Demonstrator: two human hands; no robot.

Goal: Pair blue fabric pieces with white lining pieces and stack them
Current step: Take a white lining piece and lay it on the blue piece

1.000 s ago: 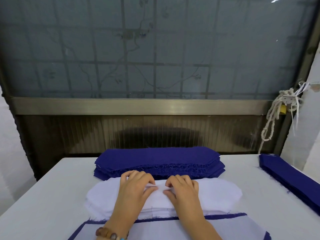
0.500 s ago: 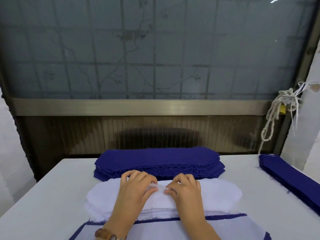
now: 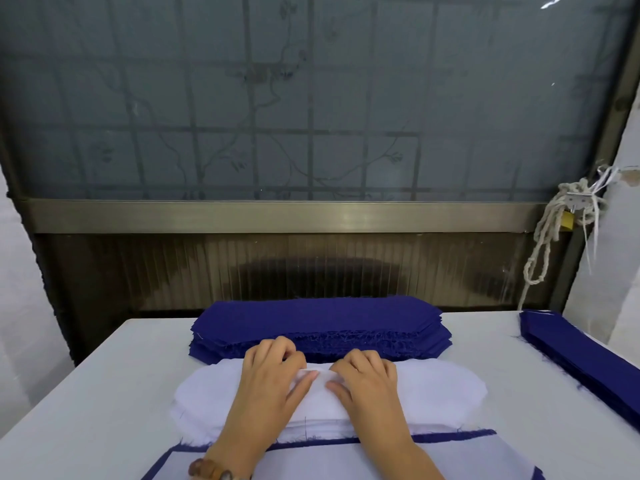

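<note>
1. A white lining stack (image 3: pixel 443 393) is laid in the middle of the table (image 3: pixel 86 410), close to the near edge.
2. The L hand (image 3: pixel 270 379) & R hand (image 3: pixel 367 382) are rested on it side by side, thumbs nearly touching.
3. Both hands' fingers (image 3: pixel 273 349) are curled at the stack's far edge. The top white piece (image 3: pixel 318 396) is pinched up into a small fold btwn the thumbs.
4. A big blue fabric stack (image 3: pixel 311 323) is set just behind the white one, toward the far edge.
5. A 2nd blue stack (image 3: pixel 581 355) is laid along the right edge, well apart.
6. At the near edge, a paired piece (image 3: pixel 346 462) (white on blue) is partly hidden by the wrists.
7. A bead bracelet (image 3: pixel 211 471) is worn on the L wrist.
8. A rope (image 3: pixel 547 244) w/ a padlock (image 3: pixel 568 220) is hung at the window frame, back right.
</note>
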